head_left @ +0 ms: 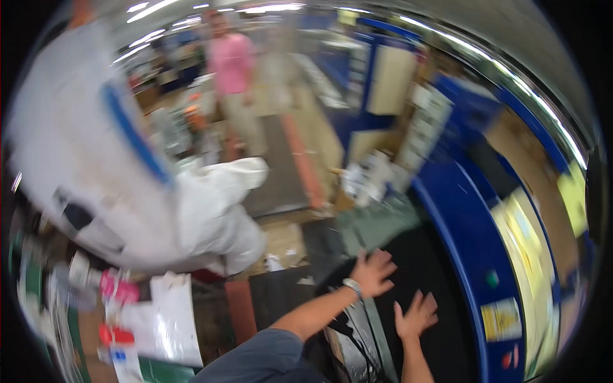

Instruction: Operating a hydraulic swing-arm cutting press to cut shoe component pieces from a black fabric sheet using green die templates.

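My left hand [372, 273] and right hand [418, 316], fingers apart, overlie black material [452, 332]; blue panel [454, 214] right of both.

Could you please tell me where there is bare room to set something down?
Mostly the black surface, which looks bare between the right hand and the blue panel. The lower left is crowded: white sheets with a pink item and a red item.

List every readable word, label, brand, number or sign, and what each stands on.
No text can be read here.
Yellow-and-white label on the blue panel: too small and blurred.
Yellow sheets at right: any print too blurred.
White sheet at lower left: nothing legible.
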A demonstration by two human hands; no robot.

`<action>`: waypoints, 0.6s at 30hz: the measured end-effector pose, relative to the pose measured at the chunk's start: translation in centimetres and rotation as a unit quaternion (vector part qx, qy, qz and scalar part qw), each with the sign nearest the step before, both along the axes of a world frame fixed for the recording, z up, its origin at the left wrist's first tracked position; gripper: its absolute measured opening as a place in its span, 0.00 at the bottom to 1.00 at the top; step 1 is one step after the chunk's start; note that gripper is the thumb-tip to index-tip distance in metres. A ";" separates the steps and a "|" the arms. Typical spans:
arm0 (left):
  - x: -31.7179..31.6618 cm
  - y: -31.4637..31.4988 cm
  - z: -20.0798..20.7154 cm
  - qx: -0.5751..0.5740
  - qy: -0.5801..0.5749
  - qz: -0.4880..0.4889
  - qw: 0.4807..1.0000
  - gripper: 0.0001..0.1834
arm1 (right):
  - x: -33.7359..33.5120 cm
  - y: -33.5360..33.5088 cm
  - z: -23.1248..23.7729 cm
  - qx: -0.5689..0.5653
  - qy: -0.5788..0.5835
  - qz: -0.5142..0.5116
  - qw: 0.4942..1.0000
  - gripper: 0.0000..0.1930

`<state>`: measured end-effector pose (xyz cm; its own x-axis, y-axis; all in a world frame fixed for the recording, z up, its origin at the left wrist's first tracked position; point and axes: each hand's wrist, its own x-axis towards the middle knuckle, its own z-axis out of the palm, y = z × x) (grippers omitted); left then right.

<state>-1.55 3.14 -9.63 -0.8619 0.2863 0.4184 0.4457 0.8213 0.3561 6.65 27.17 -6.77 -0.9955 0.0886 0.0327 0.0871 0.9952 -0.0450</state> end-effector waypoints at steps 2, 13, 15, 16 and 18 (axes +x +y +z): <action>0.0 -0.5 0.5 0.008 0.011 0.012 1.000 0.35 | -0.9 -1.0 1.1 0.005 0.052 0.032 0.998 0.48; -0.3 1.6 -0.1 -0.071 -0.027 0.000 0.997 0.33 | -8.8 -1.5 0.7 -0.103 -0.077 0.033 0.991 0.57; -0.1 1.2 -0.7 -0.073 -0.024 0.001 0.997 0.33 | -10.1 -1.1 3.7 -0.098 -0.093 0.097 0.986 0.46; 0.0 0.9 -1.0 -0.069 -0.027 0.010 0.997 0.33 | -11.3 -0.3 7.1 -0.184 -0.094 0.152 0.967 0.35; 0.1 0.0 -1.6 -0.063 -0.034 0.030 0.997 0.33 | -12.2 0.6 16.6 -0.235 0.075 0.240 0.939 0.15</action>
<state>-1.48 3.18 -11.26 -0.9043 0.2797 0.3225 0.3724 0.8863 0.2755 -5.51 27.77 9.87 -0.9115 -0.3301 0.2452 -0.4094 0.7846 -0.4657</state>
